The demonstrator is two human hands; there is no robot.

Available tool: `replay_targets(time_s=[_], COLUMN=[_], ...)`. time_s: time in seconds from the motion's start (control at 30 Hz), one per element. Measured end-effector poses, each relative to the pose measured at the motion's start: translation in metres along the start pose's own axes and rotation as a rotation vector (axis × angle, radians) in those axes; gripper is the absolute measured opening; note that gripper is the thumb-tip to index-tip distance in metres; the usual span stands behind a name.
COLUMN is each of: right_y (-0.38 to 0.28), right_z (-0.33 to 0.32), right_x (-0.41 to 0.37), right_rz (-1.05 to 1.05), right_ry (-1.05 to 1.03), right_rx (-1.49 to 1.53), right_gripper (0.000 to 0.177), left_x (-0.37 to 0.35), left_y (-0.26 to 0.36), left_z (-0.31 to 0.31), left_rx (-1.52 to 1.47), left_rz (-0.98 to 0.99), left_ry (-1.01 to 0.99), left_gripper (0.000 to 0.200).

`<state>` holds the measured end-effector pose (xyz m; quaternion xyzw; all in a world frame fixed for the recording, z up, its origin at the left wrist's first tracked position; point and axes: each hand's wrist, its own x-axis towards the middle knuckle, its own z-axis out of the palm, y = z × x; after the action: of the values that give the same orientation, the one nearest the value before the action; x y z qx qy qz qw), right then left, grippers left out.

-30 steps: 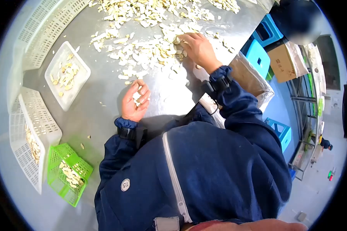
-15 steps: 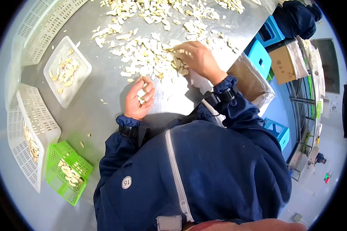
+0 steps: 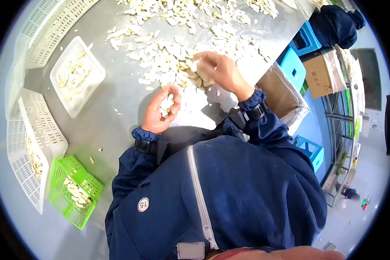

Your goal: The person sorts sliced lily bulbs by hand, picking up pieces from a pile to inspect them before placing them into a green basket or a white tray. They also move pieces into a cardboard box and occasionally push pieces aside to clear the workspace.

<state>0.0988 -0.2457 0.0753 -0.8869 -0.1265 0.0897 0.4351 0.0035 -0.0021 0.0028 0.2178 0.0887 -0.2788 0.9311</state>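
Pale, flat slices (image 3: 171, 54) lie scattered in a loose heap on the metal table, most thickly ahead of my hands. My left hand (image 3: 159, 112) is palm up at the near edge of the heap, its fingers curled around a few pale slices (image 3: 167, 104). Over the right side of the heap is my right hand (image 3: 221, 73), with its thumb stretched to the left. Its fingers point down at the slices and are blurred, so I cannot tell if they grip any.
A white tray (image 3: 99, 71) with some slices sits on the left of the table (image 3: 117, 97). White perforated baskets (image 3: 45, 117) and a green basket (image 3: 91, 180) holding slices stand along the left edge. To the right are a lined carton (image 3: 281, 91), blue stools (image 3: 292, 67) and a person in dark clothing (image 3: 333, 26).
My left hand has shifted slightly right, its fingers curled closer around the slices. My right hand has moved slightly down and turned, its fingers now bent toward the heap. The view has shifted a little.
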Motion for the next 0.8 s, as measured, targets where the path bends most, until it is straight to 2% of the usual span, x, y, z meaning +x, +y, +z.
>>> replay_targets(time_s=[0.07,0.1,0.2,0.23,0.33,0.37,0.4,0.47,0.57,0.7,0.8], right_y=[-0.009,-0.024,-0.018,-0.006,0.017,0.021,0.023,0.022,0.016,0.014,0.020], right_z=[0.013,0.015,0.010,0.008,-0.002,-0.008,-0.013,-0.016,0.006,0.026,0.016], right_x=[-0.012,-0.017,-0.020,-0.022,-0.028,-0.030,-0.026,-0.021,-0.009,0.004,-0.001], right_rz=[-0.023,-0.041,-0.077,-0.086,-0.221,-0.021,-0.074,-0.064,-0.309,-0.362,-0.171], right_ry=[-0.219,-0.194,-0.189,-0.273,-0.190,-0.133,-0.045,0.045,0.149,0.117,0.055], right_rx=[0.419,0.395,-0.041,-0.018,-0.125,-0.115,-0.295,-0.318,-0.383,-0.477,-0.336], right_gripper=[0.032,0.034,0.031,0.027,0.023,0.019,0.019,0.021,0.023,0.025,0.026], left_x=[-0.002,-0.002,0.001,0.001,0.000,0.000,0.001,0.003,0.001,-0.002,-0.003], left_y=[0.001,0.001,-0.001,-0.001,0.000,0.000,0.000,-0.001,-0.001,0.000,0.000], left_z=[0.018,0.024,0.007,0.003,-0.004,-0.003,-0.003,-0.002,-0.002,0.000,0.000], left_rx=[0.037,0.053,0.050,0.038,-0.004,-0.017,-0.028,-0.045,-0.059,-0.057,-0.072], left_rz=[0.013,0.022,0.048,0.034,0.004,0.004,0.003,0.015,0.024,0.045,0.034], left_ry=[0.072,0.109,-0.007,-0.018,-0.047,-0.061,-0.077,-0.095,-0.081,-0.072,-0.065], left_gripper=[0.035,0.039,0.038,0.037,0.032,0.030,0.028,0.026,0.025,0.025,0.025])
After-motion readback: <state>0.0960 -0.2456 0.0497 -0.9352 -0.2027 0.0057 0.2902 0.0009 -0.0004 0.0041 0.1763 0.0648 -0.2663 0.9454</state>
